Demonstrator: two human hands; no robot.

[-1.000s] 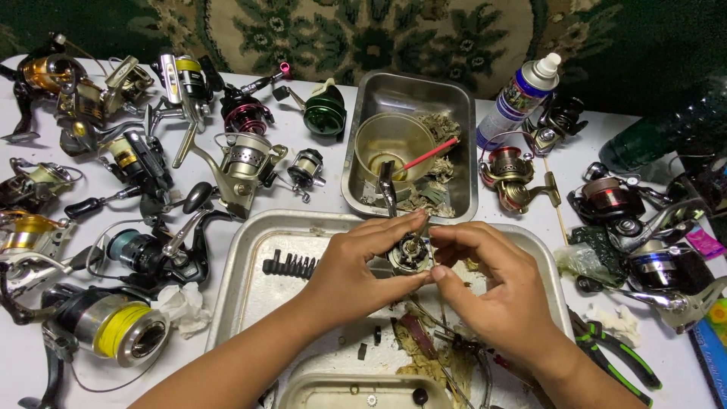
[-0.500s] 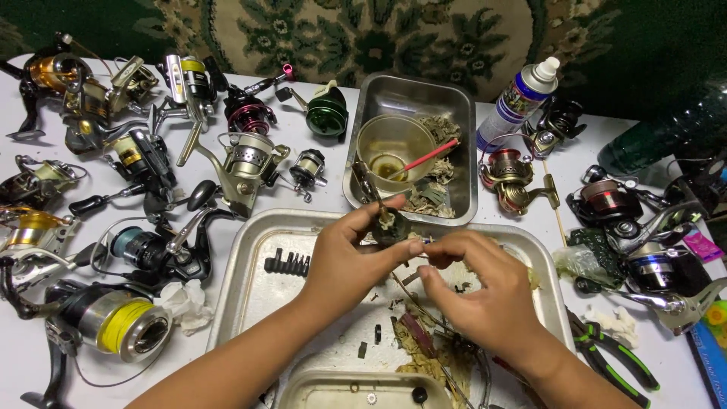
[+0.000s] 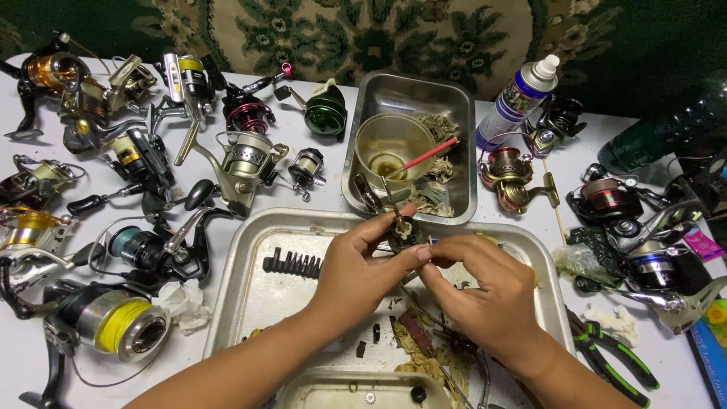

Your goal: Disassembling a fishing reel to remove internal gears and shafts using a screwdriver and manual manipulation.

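Both hands, left point(image 3: 356, 265) and right point(image 3: 485, 291), pinch a small reel part point(image 3: 405, 233) over the tray's point(image 3: 250, 295) middle, still mid-teardown by the look: loose bits lie in tray, many reels point(image 3: 113, 322) wait at worktop's left edge.

The tabletop point(image 3: 227, 394) is showing plain white, and behind it a carpet point(image 3: 356, 38) is spreading dark green with a cream and green floral pattern. A silver metal tray point(image 3: 250, 288) is gleaming. One reel point(image 3: 113, 322) is carrying bright yellow line, another reel point(image 3: 326, 112) is shining dark green, and a third reel point(image 3: 248, 115) is glinting magenta. The spray can point(image 3: 519, 95) is showing white and blue. The pliers point(image 3: 613, 360) are lying with green and black grips.
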